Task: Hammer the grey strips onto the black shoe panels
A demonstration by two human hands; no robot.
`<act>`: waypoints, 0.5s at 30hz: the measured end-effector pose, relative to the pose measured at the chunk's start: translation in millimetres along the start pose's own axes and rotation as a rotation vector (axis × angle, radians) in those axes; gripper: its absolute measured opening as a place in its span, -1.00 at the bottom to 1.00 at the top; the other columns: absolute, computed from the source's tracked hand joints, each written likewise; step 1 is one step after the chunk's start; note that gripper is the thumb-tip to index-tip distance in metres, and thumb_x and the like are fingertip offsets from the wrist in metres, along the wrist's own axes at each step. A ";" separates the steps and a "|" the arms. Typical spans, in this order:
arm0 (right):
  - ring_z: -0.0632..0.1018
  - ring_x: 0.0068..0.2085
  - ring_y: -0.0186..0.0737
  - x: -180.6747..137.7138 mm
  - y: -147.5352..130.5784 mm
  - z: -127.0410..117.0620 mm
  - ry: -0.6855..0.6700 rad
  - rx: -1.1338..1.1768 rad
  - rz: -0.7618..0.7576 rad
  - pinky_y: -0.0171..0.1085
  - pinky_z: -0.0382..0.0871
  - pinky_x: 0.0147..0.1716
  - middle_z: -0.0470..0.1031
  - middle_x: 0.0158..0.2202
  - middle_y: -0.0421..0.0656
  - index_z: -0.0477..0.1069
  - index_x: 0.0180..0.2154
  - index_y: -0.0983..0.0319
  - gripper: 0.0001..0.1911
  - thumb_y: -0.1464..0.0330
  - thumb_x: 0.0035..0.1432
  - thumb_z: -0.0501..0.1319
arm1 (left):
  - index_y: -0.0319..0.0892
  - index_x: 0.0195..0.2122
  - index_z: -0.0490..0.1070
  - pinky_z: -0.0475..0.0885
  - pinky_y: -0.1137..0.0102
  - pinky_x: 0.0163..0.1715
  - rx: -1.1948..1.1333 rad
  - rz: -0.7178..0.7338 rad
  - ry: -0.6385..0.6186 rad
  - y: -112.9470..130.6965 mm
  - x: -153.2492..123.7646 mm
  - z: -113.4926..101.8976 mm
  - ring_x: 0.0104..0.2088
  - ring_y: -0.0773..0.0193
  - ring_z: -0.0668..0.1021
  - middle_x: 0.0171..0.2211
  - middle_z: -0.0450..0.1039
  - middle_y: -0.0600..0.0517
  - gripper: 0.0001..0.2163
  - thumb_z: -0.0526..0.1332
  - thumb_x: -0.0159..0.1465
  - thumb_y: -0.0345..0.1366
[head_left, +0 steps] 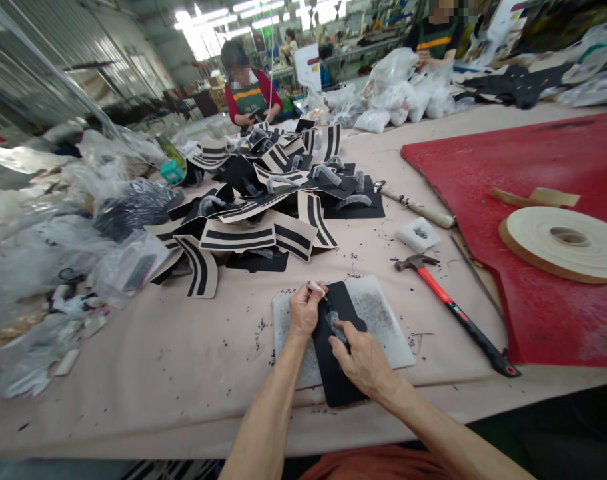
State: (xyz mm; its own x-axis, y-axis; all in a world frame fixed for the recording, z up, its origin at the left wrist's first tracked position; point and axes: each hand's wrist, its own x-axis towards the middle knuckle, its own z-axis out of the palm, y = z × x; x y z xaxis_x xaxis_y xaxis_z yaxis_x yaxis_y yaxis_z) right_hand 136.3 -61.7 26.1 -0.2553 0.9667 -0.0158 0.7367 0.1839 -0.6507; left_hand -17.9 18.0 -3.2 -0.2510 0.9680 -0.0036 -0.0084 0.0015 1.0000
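Note:
A black flat piece (333, 373) lies on a white pitted cutting board (383, 320) near the table's front edge. My left hand (304, 310) is closed in a pinch at the piece's upper left, holding a small pale thing I cannot make out. My right hand (363, 360) rests on the black piece, its fingers pinched around a small greyish strip (334, 320) on top of it.
A red-handled hammer (453, 313) lies right of the board. A pile of black and tan striped pieces (263, 200) sits behind. Red mat (533, 160) with a tape roll (563, 241) at right. Plastic bags (58, 233) crowd the left. Two people work at the far end.

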 end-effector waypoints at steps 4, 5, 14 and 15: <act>0.65 -0.24 0.01 -1.0 -3.7 -4.6 -0.051 0.046 0.017 -0.16 0.43 -0.21 0.64 -0.23 0.01 0.40 0.08 0.31 -0.60 0.24 0.33 0.06 | -0.18 -0.20 0.56 0.51 0.34 -0.16 0.048 0.014 0.005 1.7 -0.6 1.4 -0.26 0.16 0.66 -0.30 0.67 -0.05 -0.76 0.33 0.21 -0.14; 0.65 -0.23 0.00 -1.7 -5.1 -6.5 -0.059 0.060 0.014 -0.15 0.43 -0.19 0.64 -0.21 0.02 0.39 0.10 0.31 -0.58 0.24 0.33 0.07 | -0.17 -0.20 0.57 0.50 0.34 -0.16 0.074 0.025 0.006 2.0 -1.2 1.7 -0.26 0.16 0.66 -0.30 0.67 -0.04 -0.78 0.32 0.22 -0.16; 0.53 -0.05 0.03 -4.4 72.7 -83.4 0.278 -0.181 0.036 -0.08 0.40 -0.04 0.51 -0.08 0.10 0.37 0.05 0.32 -0.58 0.17 0.33 0.06 | -0.12 -0.26 0.58 0.45 0.38 -0.20 0.247 0.159 0.004 3.9 -5.2 5.7 -0.28 0.18 0.63 -0.30 0.64 -0.01 -0.88 0.28 0.23 -0.27; 0.51 -0.02 0.11 -5.8 94.0 -96.0 0.315 -0.330 0.087 -0.02 0.38 -0.02 0.48 -0.06 0.16 0.37 0.03 0.35 -0.58 0.19 0.31 0.06 | -0.12 -0.26 0.58 0.45 0.38 -0.20 0.259 0.164 0.000 4.2 -5.0 6.2 -0.28 0.18 0.63 -0.30 0.64 -0.01 -0.89 0.28 0.23 -0.28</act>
State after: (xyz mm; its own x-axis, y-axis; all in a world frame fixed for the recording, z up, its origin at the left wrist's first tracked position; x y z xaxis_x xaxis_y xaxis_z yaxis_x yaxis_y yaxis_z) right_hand 267.2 -33.0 37.9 -0.0184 0.9786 0.2048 0.9201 0.0968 -0.3796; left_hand -10.7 14.6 1.0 -0.2284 0.9607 0.1579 0.2791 -0.0908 0.9560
